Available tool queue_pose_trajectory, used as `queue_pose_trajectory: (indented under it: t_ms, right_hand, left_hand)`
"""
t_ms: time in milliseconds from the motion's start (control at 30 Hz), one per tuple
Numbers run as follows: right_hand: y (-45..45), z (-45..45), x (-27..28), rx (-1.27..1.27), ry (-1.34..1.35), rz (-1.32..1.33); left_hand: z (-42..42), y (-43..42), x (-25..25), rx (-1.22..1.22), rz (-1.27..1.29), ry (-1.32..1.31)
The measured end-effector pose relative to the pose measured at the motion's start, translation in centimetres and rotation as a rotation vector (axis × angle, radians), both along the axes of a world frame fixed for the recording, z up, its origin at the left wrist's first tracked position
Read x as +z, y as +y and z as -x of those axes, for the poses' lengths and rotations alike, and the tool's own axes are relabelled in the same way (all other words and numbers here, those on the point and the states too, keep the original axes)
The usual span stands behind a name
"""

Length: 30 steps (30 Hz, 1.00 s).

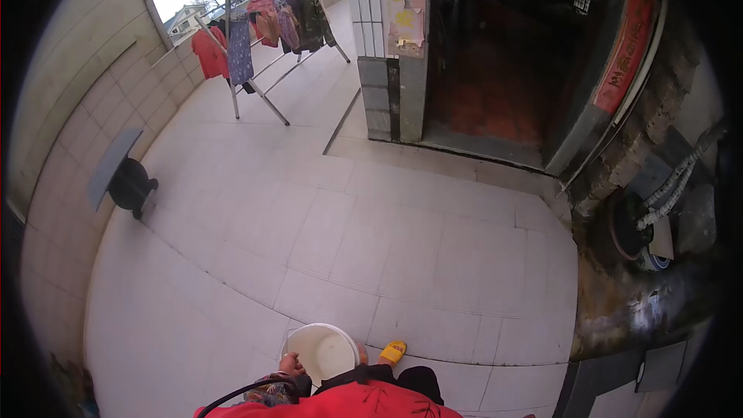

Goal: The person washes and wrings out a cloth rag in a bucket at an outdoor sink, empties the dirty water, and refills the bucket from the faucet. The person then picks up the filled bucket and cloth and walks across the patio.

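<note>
My left hand (292, 364) is closed at the left rim of a white bucket (325, 350), near the bottom centre. The bucket's inside looks pale, with nothing I can make out in it. A patterned sleeve covers my left forearm, and a dark curved strap or cord runs beside it. My right hand does not show clearly; only a bit of skin tone appears at the bucket's right side, too small to tell. A yellow slipper (394, 352) is on my foot, right of the bucket.
A drying rack (263, 94) with clothes stands at the upper left. An open doorway (487, 101) with red paper strips is at the upper right. A dark pot-like stand (130, 186) is by the left wall; a potted plant (628, 224) stands at right.
</note>
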State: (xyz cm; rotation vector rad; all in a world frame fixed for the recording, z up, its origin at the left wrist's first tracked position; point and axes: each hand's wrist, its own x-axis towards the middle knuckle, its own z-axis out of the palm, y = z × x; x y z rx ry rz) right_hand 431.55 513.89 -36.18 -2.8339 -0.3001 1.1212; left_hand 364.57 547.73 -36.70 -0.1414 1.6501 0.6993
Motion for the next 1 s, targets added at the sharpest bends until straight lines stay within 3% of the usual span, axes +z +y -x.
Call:
queue_pose_trajectory:
  t_ms: [33, 67, 300, 467, 567, 600, 833, 1000]
  right_hand:
    - [2.7, -0.8, 0.4, 0.004, -0.003, -0.011]
    - [5.4, -1.9, 0.5, 0.012, -0.004, -0.021]
    - [16.3, -10.3, -2.0, 0.047, -0.019, -0.070]
    - [12.4, -20.6, -10.1, 0.304, -0.182, -0.288]
    - [29.3, -23.8, 0.2, 0.047, 0.076, 0.308]
    - [37.1, -23.7, 6.8, -0.022, -0.030, 0.272]
    - [57.1, -36.3, 7.8, 0.085, -0.117, 0.268]
    - [66.9, -39.8, 7.3, 0.084, -0.116, 0.200]
  left_hand:
    - [-1.1, 1.1, -0.5, 0.014, 0.015, -0.034]
    - [-5.9, 4.0, 4.8, -0.007, 0.054, -0.022]
    - [-15.3, 16.4, 2.4, -0.007, 0.044, -0.011]
    - [-23.3, 27.5, 2.3, 0.076, 0.037, 0.102]
    - [-25.1, 35.2, 1.5, 0.045, 0.015, 0.075]
    - [-25.8, 36.9, 1.6, 0.024, 0.029, 0.099]
    - [-34.8, 51.1, 3.3, -0.091, 0.057, 0.138]
    - [-42.1, 63.0, 2.2, 0.037, 0.184, 0.156]
